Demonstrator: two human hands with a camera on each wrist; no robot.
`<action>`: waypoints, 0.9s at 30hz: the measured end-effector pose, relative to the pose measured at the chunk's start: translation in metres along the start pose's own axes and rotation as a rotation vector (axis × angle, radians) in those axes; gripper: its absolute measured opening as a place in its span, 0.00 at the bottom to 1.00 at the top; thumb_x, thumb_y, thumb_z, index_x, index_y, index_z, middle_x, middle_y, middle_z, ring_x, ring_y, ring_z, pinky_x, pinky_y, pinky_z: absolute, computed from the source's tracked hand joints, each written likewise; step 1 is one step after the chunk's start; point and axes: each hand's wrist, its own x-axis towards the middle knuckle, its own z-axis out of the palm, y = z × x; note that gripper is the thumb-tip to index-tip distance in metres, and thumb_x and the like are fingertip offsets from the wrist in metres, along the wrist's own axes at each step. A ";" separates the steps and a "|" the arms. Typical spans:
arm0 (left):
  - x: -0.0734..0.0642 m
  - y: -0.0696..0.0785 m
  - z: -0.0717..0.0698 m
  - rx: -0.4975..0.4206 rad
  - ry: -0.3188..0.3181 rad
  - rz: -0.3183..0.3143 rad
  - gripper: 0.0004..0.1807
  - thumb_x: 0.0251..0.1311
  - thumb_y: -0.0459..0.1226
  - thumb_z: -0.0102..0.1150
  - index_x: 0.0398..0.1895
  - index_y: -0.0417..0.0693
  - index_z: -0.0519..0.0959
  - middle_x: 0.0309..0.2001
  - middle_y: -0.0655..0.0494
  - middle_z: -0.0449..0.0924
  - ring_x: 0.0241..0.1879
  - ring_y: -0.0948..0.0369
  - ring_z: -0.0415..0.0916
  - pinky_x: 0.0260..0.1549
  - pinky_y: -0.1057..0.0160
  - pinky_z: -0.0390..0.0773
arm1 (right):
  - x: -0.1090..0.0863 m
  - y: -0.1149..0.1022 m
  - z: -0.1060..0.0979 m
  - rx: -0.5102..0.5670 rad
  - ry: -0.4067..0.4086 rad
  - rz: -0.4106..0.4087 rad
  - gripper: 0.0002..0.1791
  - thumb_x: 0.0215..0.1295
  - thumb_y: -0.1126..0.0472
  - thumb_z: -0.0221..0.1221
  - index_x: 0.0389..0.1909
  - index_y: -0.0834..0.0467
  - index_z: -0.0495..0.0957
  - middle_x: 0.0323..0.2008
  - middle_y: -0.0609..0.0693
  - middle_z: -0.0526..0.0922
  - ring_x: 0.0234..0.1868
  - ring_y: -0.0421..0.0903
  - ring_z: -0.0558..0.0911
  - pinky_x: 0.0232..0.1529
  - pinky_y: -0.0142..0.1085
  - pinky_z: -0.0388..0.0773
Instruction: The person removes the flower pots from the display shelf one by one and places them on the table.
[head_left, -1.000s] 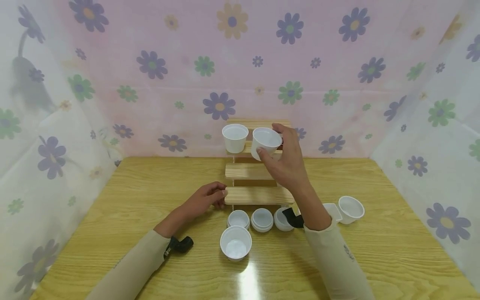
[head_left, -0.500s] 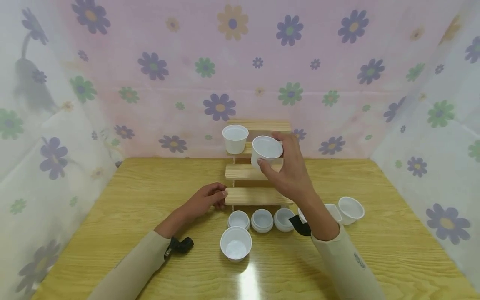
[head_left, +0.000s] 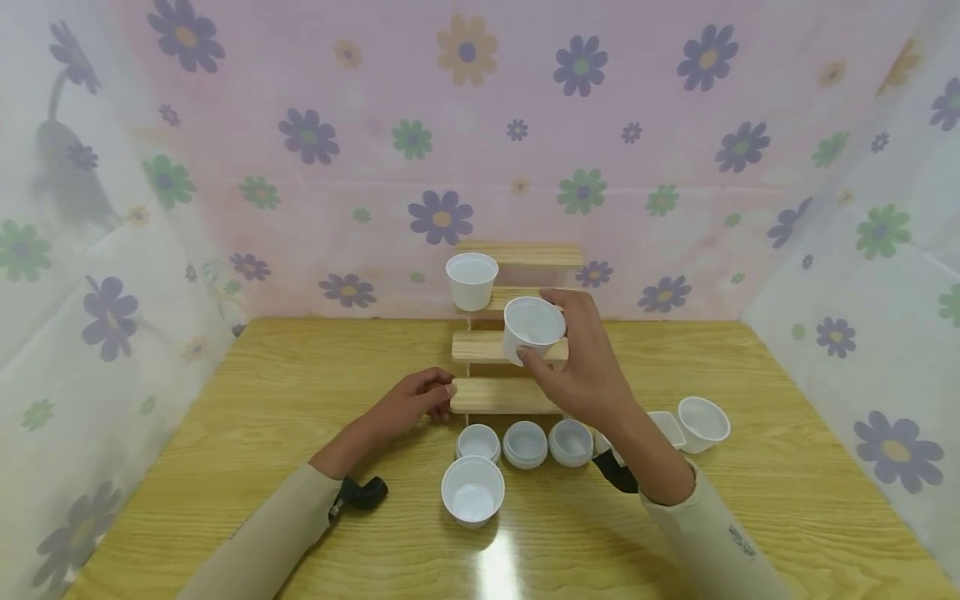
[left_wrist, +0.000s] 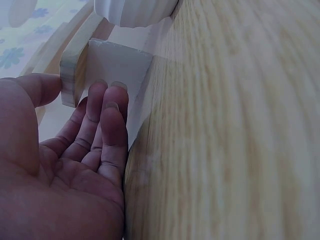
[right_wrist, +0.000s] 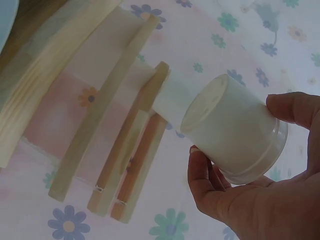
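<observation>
My right hand [head_left: 581, 358] grips a white plastic cup [right_wrist: 232, 130] between thumb and fingers, its mouth upward in the head view. The cup is in front of the upper steps of a tiered wooden stand [head_left: 506, 396]. At the stand's left end, my left hand [head_left: 408, 402] has its thumb on the end of the lowest board [left_wrist: 75, 75]. Its curled fingers reach under that board, against the pale side panel [left_wrist: 117, 62]. A second white cup [head_left: 471, 283] stands upright on an upper step, left of the held one.
Several small white bowls [head_left: 525, 444] line the table before the stand, with a larger white cup [head_left: 472, 492] just in front. At right are a square white container [head_left: 666, 427] and another white cup [head_left: 703, 423]. Flower-printed cloth [head_left: 517, 158] hangs behind.
My right hand has lowered the held cup from beside the standing cup to in front of the middle steps. My left hand keeps its place at the stand's end.
</observation>
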 end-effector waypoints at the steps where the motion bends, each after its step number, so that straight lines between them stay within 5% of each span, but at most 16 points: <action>1: 0.000 0.000 0.000 0.003 0.000 0.000 0.18 0.84 0.42 0.49 0.61 0.35 0.75 0.40 0.45 0.82 0.40 0.49 0.84 0.43 0.56 0.84 | -0.002 0.000 0.000 -0.001 -0.006 -0.002 0.38 0.65 0.64 0.72 0.72 0.65 0.66 0.64 0.59 0.71 0.56 0.54 0.72 0.52 0.50 0.73; 27: -0.001 0.003 0.001 -0.004 0.006 -0.004 0.18 0.84 0.42 0.49 0.62 0.35 0.75 0.40 0.45 0.82 0.39 0.51 0.84 0.42 0.57 0.84 | -0.035 0.001 -0.005 -0.015 -0.081 -0.070 0.39 0.62 0.65 0.73 0.72 0.61 0.66 0.68 0.56 0.69 0.63 0.51 0.72 0.61 0.52 0.75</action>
